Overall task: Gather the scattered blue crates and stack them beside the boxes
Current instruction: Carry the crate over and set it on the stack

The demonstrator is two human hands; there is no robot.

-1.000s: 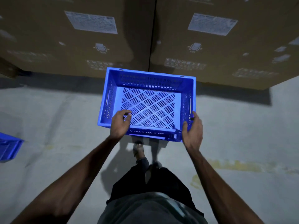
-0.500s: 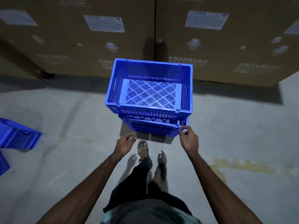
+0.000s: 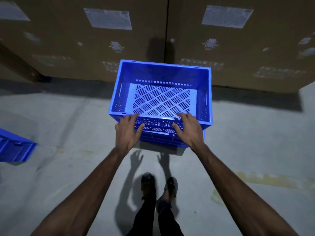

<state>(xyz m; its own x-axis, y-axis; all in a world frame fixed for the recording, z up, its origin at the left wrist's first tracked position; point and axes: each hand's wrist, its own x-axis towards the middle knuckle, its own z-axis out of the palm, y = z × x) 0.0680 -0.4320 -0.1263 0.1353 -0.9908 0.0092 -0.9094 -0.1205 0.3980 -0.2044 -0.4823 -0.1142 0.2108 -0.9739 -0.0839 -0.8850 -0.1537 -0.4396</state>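
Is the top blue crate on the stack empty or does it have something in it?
Empty: the top blue crate shows only its bare slotted floor.

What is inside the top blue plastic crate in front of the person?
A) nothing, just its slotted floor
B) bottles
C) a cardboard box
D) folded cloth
A: the top blue plastic crate shows only its bare slotted floor, with both hands spread open at its near wall.

dim light on a grey concrete floor [image 3: 255, 133], with faded yellow marks [image 3: 272, 180] right of the hands. beyond the hands stand big brown boxes [image 3: 76, 40] bearing white labels [image 3: 108, 18].
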